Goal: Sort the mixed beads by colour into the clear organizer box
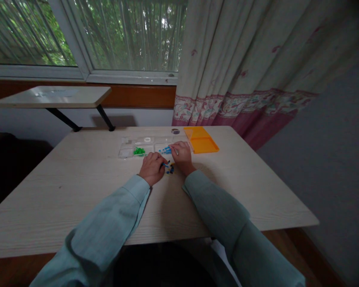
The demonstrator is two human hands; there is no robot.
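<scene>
Both my hands rest near the middle of a pale wooden table [77,191]. My left hand [151,167] is curled, its fingertips pinched at a small blue piece in a little pile of blue pieces [169,169] on the table. My right hand [182,154] is closed too, its fingertips at the edge of a clear compartment box [128,146], over a cell with blue pieces [166,150]. Another cell holds green pieces [139,151]. What the right fingers hold is too small to name.
An orange lid [201,144] lies just right of the clear box, with a small dark round thing [175,131] behind it. A narrow white shelf [52,97] on black brackets sits under the window. A flowered curtain [242,75] hangs at the right.
</scene>
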